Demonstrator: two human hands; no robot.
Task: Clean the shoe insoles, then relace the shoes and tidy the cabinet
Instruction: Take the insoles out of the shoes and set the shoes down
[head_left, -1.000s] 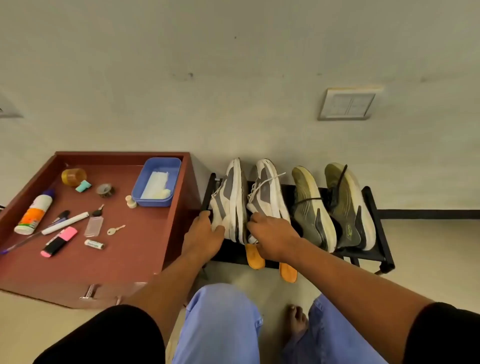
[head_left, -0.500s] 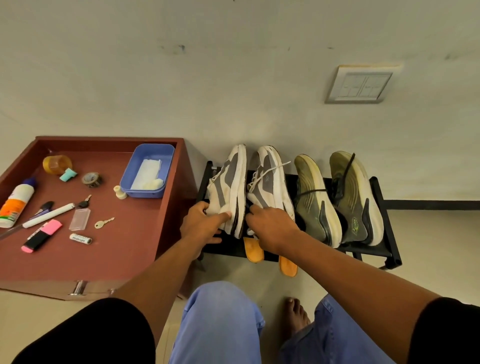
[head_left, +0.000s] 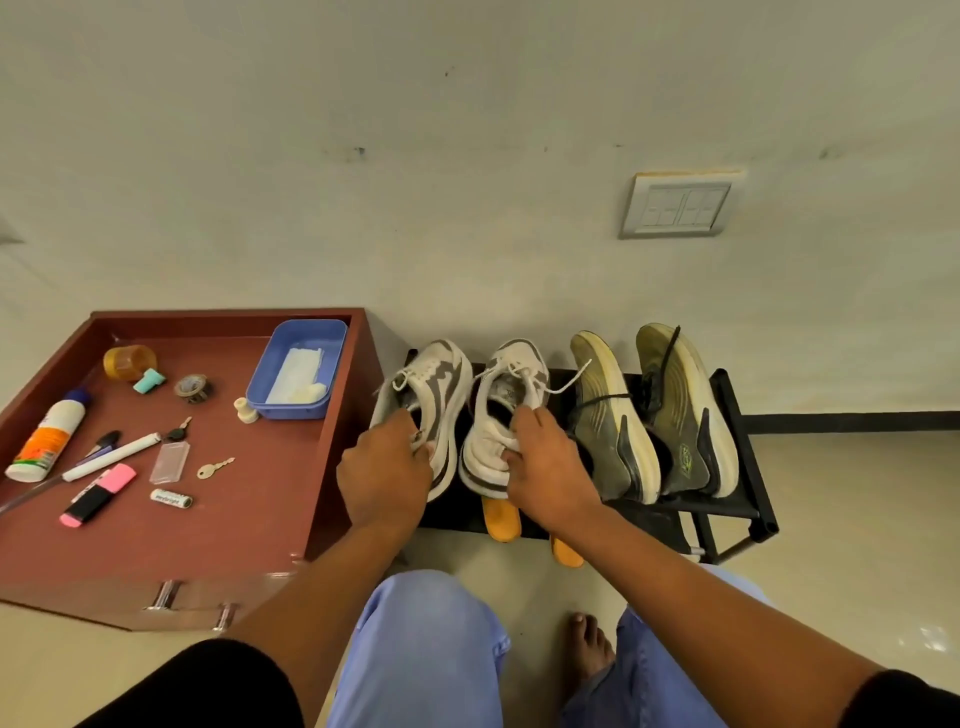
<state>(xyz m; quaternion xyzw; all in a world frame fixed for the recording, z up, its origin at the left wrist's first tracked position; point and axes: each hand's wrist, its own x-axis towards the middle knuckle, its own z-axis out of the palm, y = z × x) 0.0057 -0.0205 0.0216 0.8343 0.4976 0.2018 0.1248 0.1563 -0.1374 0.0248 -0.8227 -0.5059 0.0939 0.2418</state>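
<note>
Two white and grey sneakers rest on a black shoe rack (head_left: 727, 506) against the wall. My left hand (head_left: 384, 467) grips the heel opening of the left white sneaker (head_left: 436, 384). My right hand (head_left: 545, 467) holds the heel of the right white sneaker (head_left: 511, 395), thumb inside the opening. Both sneakers are turned with their openings towards me, and loose white laces (head_left: 563, 382) hang off them. A pair of olive sneakers (head_left: 649, 415) leans on its side at the right of the rack.
A brown cabinet (head_left: 208, 525) at left holds a blue tray (head_left: 298, 382), a spray bottle (head_left: 49, 436), markers, a key (head_left: 214, 468) and small items. Two orange soles (head_left: 501, 519) stick out under the rack. My knees and a bare foot (head_left: 587, 649) are below.
Both hands have turned the white sneakers from lying on their sides to openings facing me, and the grip has shifted to the heels. The camera has tilted slightly.
</note>
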